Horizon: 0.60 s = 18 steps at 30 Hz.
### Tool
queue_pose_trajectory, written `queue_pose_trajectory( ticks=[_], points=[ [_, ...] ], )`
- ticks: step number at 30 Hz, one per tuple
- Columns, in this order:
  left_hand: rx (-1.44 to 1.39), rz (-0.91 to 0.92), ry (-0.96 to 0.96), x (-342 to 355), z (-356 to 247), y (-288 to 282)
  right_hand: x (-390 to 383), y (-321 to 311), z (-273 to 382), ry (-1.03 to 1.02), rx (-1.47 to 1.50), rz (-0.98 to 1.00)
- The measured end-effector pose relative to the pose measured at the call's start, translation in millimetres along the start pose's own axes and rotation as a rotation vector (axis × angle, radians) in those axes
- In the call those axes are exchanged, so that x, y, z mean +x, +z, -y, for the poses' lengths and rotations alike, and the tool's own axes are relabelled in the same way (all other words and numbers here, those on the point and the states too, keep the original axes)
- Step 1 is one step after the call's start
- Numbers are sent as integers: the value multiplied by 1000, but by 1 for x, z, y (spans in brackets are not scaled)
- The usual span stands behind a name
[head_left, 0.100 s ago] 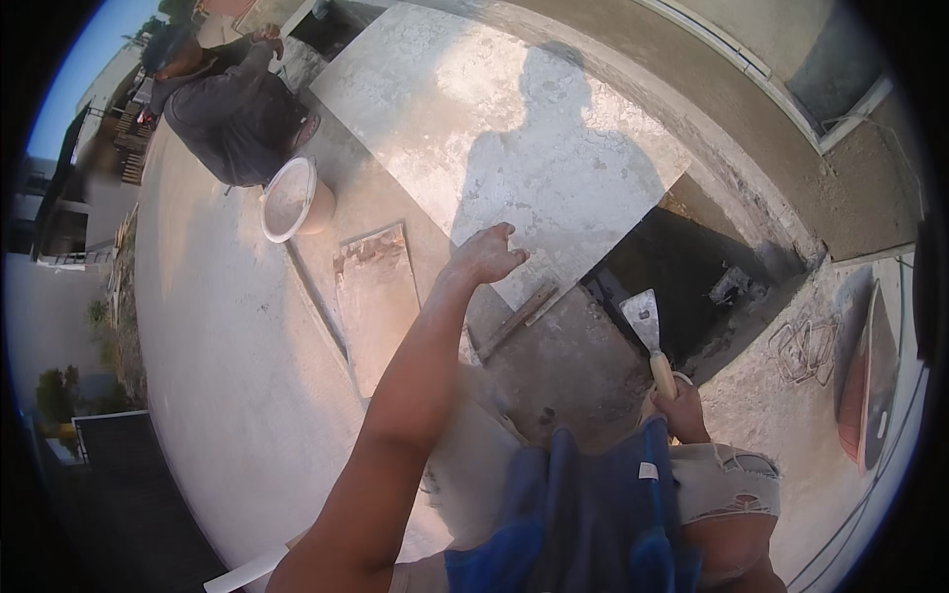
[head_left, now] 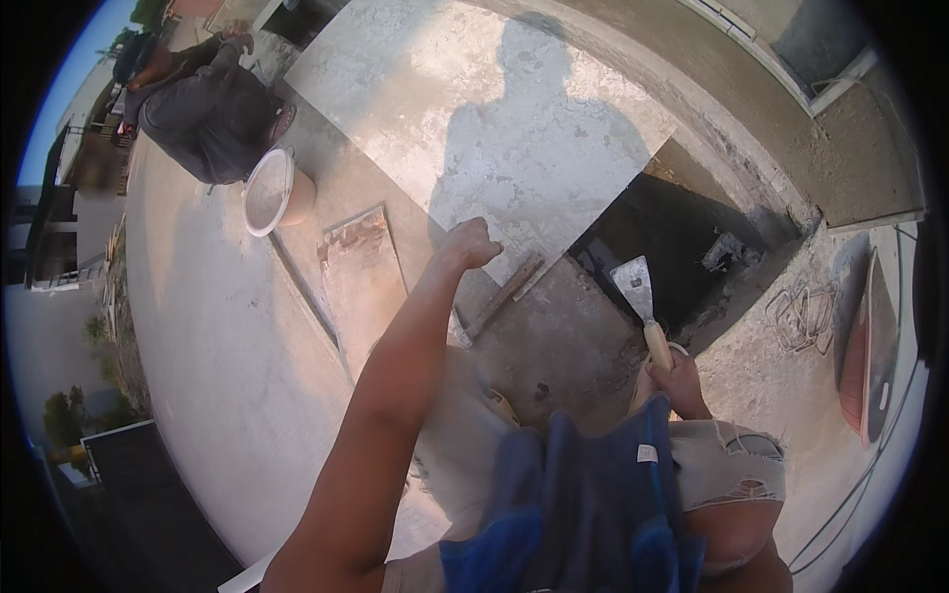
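My right hand (head_left: 678, 383) grips the wooden handle of a putty knife (head_left: 635, 285), its wide metal blade pointing up and away from me. The blade is smeared with grey material and hangs over the near edge of a dark opening (head_left: 643, 222). My left arm reaches forward, and the left hand (head_left: 470, 244) is closed like a fist with nothing visible in it. That hand is over the near left edge of a large pale slab (head_left: 395, 94), on which my shadow falls. Near it, a narrow wooden strip (head_left: 502, 298) lies at the slab's near corner.
A person in dark clothes (head_left: 208, 114) crouches at the far left beside a white bucket (head_left: 301, 201). A stained flat board (head_left: 364, 282) lies left of my arm. Wire loops (head_left: 801, 321) and a reddish, shallow pan-like object (head_left: 857, 361) are at the right. A wall runs along the far right.
My left hand's pointing finger and thumb have drawn in, closing the hand. The whole view has shifted slightly; the right hand still holds the putty knife.
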State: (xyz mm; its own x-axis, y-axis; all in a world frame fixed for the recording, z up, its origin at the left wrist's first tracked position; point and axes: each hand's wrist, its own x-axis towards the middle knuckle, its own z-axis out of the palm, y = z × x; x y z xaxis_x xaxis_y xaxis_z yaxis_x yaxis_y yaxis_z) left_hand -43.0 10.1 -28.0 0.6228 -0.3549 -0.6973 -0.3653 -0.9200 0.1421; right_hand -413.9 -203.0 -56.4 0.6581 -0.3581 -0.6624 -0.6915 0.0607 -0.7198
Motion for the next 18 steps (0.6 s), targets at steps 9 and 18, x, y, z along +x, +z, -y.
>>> queue_pose_trajectory(
  ticks=[9, 18],
  points=[
    [452, 410, -78, 26, 22, 121, 11, -16, -4, 70, 212, 45],
    [303, 167, 211, 61, -156, 76, 6, -21, 6, 63, 318, 18]
  ],
)
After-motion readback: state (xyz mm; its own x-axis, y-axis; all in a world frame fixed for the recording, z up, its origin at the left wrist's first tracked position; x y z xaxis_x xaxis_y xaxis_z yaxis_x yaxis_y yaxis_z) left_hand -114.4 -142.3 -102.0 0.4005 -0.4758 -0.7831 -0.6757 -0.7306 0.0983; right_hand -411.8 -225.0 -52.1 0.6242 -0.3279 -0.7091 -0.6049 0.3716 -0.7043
